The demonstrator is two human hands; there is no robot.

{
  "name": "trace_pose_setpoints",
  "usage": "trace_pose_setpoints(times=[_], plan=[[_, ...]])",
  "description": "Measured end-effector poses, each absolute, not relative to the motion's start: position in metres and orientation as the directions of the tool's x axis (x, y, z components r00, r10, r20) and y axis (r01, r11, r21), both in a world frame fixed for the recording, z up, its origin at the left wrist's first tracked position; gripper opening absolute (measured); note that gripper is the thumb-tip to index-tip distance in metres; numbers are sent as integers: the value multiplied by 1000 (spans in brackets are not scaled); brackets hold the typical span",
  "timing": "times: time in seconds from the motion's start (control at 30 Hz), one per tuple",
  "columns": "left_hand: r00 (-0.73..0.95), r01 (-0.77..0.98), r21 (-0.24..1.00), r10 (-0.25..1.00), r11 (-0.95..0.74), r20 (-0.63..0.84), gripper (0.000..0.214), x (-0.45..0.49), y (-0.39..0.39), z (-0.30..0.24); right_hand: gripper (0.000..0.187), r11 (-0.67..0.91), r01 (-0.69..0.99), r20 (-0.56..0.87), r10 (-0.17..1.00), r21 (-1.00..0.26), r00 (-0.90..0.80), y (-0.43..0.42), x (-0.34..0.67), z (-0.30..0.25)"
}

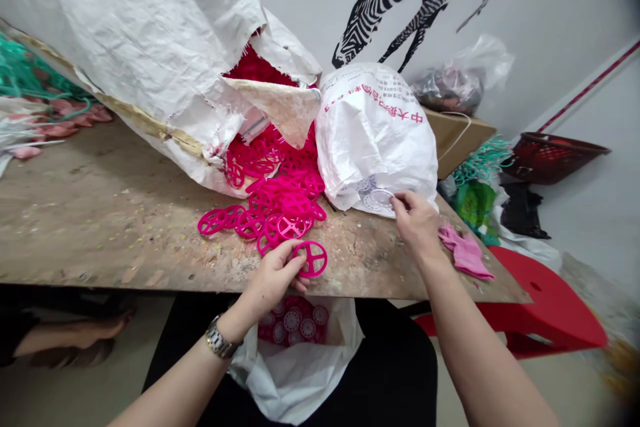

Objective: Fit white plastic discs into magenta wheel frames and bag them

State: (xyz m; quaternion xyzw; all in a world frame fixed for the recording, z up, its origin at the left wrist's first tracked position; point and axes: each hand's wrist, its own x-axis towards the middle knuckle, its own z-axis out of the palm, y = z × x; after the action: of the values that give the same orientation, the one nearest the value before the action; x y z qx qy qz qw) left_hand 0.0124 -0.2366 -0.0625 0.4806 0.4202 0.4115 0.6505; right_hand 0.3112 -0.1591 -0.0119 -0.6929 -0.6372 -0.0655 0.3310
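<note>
Left hand (273, 280), watch (219, 341) on the wrist, pinches a pink spoked ring (313, 259) between thumb and fingertips at the near edge of the wooden table (100, 213). Pile of pink rings (280, 203) lies at 12 o'clock from that hand, spilling from a torn white sack (150, 47) at 11 o'clock. At 6 o'clock, below the table edge, an open white bag (295, 373) holds pink-and-white pieces. Right hand (417, 220), at 2 o'clock from the left, pinches a white disc (379, 200) at the mouth of a printed white bag (375, 127). Pink cloth (465, 255) just beside the right wrist at 3 o'clock; red stool (550, 320) at 4 o'clock.
</note>
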Motion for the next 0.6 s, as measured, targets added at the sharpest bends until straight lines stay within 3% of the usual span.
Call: trace_pose_setpoints(times=[0.1,0.2,0.3,0.43,0.6], plan=[[314,-212,940,929,268,-194,40,11,-235,-59,23,163,626,418,862,-763,286,-199,282,-8],[324,-280,913,924,298,-202,39,11,-235,-55,26,165,343,261,930,-925,258,-235,249,-10],[336,-298,909,923,291,-185,39,12,-239,-51,29,129,225,179,959,-966,217,-258,223,-15],[382,-280,917,909,284,-165,36,15,-247,-47,29,75,202,116,973,-976,199,-269,205,-26],[422,-225,947,899,229,-118,30,18,-255,-49,21,92,364,158,975,-927,156,-275,194,-33]])
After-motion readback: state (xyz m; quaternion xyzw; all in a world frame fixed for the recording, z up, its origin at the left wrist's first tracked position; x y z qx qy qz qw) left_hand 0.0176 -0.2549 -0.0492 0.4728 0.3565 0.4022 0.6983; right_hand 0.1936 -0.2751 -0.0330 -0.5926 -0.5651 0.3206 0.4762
